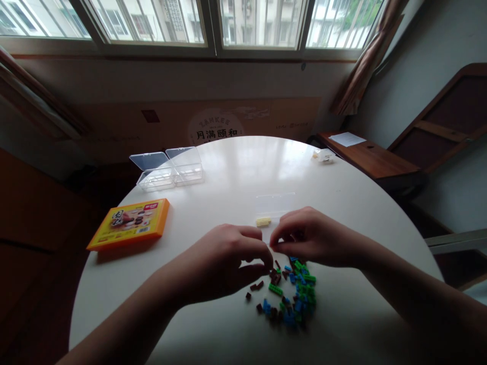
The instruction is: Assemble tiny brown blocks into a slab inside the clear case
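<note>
My left hand (224,261) and my right hand (310,235) meet fingertip to fingertip just above a white round table (236,172). Both are pinched closed around something small that I cannot make out. Below and between them lies a loose pile of tiny building bricks (291,294) in green, blue and dark brown. A small pale yellow brick piece (263,221) lies just beyond my fingers, beside a clear flat plastic lid or tray (274,203).
An orange box (131,223) lies at the table's left. Two open clear plastic containers (169,170) stand at the far left. A crumpled wrapper (323,154) sits at the far right edge. A wooden desk (369,154) with a paper stands beyond, under the window.
</note>
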Demonstrator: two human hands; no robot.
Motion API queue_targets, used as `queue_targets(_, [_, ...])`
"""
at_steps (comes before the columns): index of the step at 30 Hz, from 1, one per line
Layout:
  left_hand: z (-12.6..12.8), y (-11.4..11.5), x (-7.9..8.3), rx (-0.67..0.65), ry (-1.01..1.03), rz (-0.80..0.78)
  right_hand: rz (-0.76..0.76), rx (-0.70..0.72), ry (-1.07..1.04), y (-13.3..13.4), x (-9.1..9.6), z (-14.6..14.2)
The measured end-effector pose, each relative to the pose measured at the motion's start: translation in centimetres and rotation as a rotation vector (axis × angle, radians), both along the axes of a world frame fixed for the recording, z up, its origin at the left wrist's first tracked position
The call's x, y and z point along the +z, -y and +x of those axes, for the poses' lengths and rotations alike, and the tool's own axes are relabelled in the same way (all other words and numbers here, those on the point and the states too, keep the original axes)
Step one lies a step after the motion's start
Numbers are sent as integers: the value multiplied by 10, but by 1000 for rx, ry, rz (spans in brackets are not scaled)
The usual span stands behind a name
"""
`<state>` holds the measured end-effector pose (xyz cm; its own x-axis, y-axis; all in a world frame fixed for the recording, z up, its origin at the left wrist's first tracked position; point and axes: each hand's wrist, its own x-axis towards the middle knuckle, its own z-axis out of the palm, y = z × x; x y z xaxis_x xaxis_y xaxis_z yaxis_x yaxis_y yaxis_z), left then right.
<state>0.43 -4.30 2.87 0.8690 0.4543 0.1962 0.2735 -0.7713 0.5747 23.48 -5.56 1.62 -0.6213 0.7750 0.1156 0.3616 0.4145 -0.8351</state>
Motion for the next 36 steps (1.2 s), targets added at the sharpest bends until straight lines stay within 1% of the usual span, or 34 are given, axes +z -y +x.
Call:
queue_targets(2, [-2, -2, 1, 124, 159, 61, -208, -138, -188, -7, -4, 2])
queue_targets(3, [-2, -2, 0, 183, 238, 94, -310, -169, -266, -9, -6, 2])
queue_targets(5, [1, -2, -4, 263, 357, 147, -474, -188, -380, -10, -10, 2])
queue_targets(9, [8, -1, -12, 301, 488, 187, -681, -164, -498, -5, -13, -3])
queue_targets(13, [11, 1, -11, 282, 520, 200, -796, -120, -565, -1, -12, -8])
queue_targets(17, [11, 2, -7, 280, 549, 234, -846, -92, -617, 0, -9, -10])
queue_targets(20, [11, 3, -6, 277, 553, 245, -844, -79, -628, 0, -7, -10])
queue_targets(29, [11, 6, -4, 230, 540, 271, -709, -23, -546, 2, 1, -7])
queue_targets(36, [12, 7, -7, 234, 577, 292, -610, -38, -535, 8, 5, -8])
